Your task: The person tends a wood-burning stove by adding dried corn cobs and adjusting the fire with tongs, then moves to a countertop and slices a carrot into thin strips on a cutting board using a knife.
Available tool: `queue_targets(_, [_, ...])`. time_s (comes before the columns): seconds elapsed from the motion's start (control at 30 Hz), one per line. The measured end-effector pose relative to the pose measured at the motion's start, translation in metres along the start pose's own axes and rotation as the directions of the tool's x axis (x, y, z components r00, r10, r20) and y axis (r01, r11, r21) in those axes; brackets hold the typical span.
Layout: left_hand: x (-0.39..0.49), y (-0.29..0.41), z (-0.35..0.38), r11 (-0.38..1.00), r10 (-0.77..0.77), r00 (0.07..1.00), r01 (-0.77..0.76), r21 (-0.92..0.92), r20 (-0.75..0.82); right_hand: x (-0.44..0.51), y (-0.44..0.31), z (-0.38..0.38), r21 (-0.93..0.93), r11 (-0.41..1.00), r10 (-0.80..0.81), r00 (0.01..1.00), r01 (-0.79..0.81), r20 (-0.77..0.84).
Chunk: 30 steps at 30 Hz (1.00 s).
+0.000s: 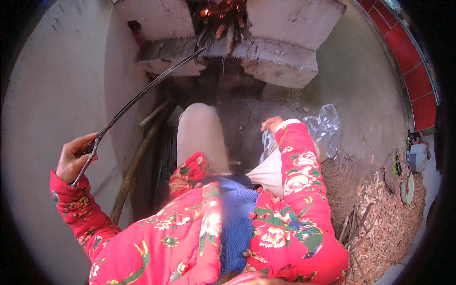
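My left hand [76,156] is closed around the handle end of long, dark metal fire tongs [140,93]. The tongs slant up and to the right, and their tip is near the ledge of a plastered stove [285,53]. Flames and embers [210,13] glow in the stove's mouth, where several sticks [230,37] poke out over the ledge. Over by my right knee, my right hand [272,124] rests with its fingers loosely apart and nothing visible in it. Clear plastic [327,124] lies just beyond that sleeve.
Wooden poles [137,167] lean along the wall on my left. To my right are dry twigs [338,181] and a heap of small brownish pieces [384,221]. A container with a greyish body [418,156] stands farther right, below red tiles [420,83].
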<state>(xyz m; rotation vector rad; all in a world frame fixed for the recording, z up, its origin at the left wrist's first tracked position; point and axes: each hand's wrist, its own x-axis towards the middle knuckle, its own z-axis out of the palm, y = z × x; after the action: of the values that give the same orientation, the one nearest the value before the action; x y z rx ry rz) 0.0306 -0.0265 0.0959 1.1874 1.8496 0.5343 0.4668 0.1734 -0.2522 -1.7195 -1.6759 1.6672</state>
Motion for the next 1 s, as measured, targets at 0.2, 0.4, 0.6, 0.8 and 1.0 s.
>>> queue_targets(0.2, [0.042,-0.048,0.009,0.987,-0.124,0.985,0.111,0.113,0.119,-0.003,-0.013,0.001,-0.207,0.978,-0.058,0.992,0.034,-0.11])
queue_targets(0.4, [0.169,-0.084,0.084,0.474,-0.282,0.921,-0.111,0.874,0.269,-0.007,-0.036,-0.013,0.712,0.703,0.024,0.999,0.013,-0.041])
queue_targets(0.6, [0.246,-0.128,0.093,0.273,-0.468,0.871,-0.019,0.962,0.15,-0.013,-0.053,-0.023,0.928,0.365,-0.013,0.997,0.076,-0.076])
queue_targets(0.8, [0.296,-0.141,0.047,-0.107,-0.326,0.944,-0.089,0.99,0.05,-0.006,-0.054,-0.018,0.966,0.226,-0.114,0.988,0.123,-0.099])
queue_targets(1.0, [0.281,-0.05,0.104,0.065,0.79,0.586,-0.376,0.924,0.183,-0.012,-0.072,-0.014,0.97,0.197,-0.072,0.989,0.143,-0.131])
